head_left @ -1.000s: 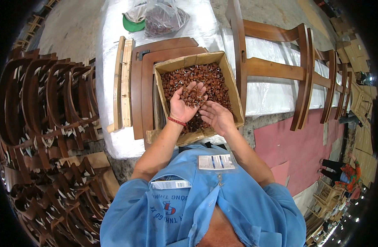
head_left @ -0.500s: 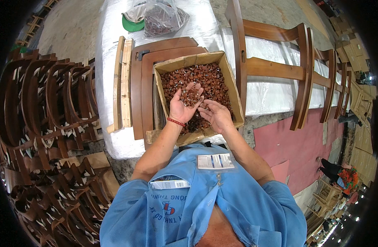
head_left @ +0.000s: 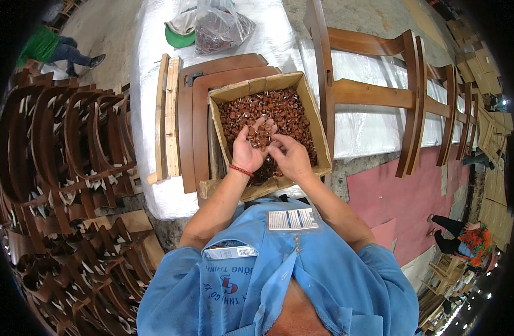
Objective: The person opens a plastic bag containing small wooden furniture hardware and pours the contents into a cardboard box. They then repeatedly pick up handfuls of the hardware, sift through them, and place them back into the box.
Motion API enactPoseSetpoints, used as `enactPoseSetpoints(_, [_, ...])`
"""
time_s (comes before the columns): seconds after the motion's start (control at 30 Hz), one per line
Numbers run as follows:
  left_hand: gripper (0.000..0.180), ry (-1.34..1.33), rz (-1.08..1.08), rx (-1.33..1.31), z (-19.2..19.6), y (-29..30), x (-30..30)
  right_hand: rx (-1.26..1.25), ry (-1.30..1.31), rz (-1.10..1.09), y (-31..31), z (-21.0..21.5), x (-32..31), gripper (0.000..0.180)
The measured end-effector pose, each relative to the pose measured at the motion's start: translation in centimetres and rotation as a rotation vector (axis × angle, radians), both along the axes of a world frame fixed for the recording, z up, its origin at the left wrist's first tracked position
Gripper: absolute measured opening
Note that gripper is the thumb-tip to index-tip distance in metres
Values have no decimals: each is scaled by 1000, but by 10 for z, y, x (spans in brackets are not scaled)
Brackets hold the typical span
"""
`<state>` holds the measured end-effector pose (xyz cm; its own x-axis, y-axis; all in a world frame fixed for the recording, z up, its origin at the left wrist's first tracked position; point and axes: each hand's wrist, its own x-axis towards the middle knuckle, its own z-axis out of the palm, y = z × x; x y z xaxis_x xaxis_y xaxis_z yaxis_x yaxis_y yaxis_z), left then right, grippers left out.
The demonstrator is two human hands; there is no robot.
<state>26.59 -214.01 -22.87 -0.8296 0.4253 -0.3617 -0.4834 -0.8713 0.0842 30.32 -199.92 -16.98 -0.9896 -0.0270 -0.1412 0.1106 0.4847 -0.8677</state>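
Observation:
A cardboard box (head_left: 319, 126) holds a deep heap of small round brown nail-on glides (head_left: 290, 106) with thin metal shanks. Over it, my left hand (head_left: 249, 155) lies palm up and cupped, with several of these glides in the palm and along the fingers. My right hand (head_left: 293, 159) is beside it, thumb and fingertips pinched together at the edge of the left palm. Whatever sits between those right fingertips is too small to make out. A red bead bracelet (head_left: 241, 170) circles my left wrist.
Brown wooden frame parts (head_left: 203, 106) and pale wood strips (head_left: 170, 117) lie left of the box on a plastic-wrapped surface (head_left: 147, 67). A clear bag (head_left: 226, 28) and green-white cap (head_left: 180, 37) lie behind. Chair frames (head_left: 374, 92) stand right; curved wooden parts (head_left: 61, 134) are stacked left.
My right hand has turned and drawn its fingers into a pinch against the left palm. The left hand stays cupped under the glides. A person in green has come into view far left.

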Motion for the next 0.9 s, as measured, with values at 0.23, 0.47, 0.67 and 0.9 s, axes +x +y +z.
enactPoseSetpoints(0.23, [48,1,-1,-15,12,0,0,9,-46,-82,-6,-9,-14,28])
enactPoseSetpoints(0.47, [45,-157,-49,-234,2,0,2,-228,-106,8,4,-26,-11,22])
enactPoseSetpoints(0.67, [37,-213,-108,-292,-1,-9,14,267,208,-70,44,-43,-54,31])
enactPoseSetpoints(0.9, [33,-95,-195,-256,-7,-23,28,538,-31,-31,29,-67,-142,49])
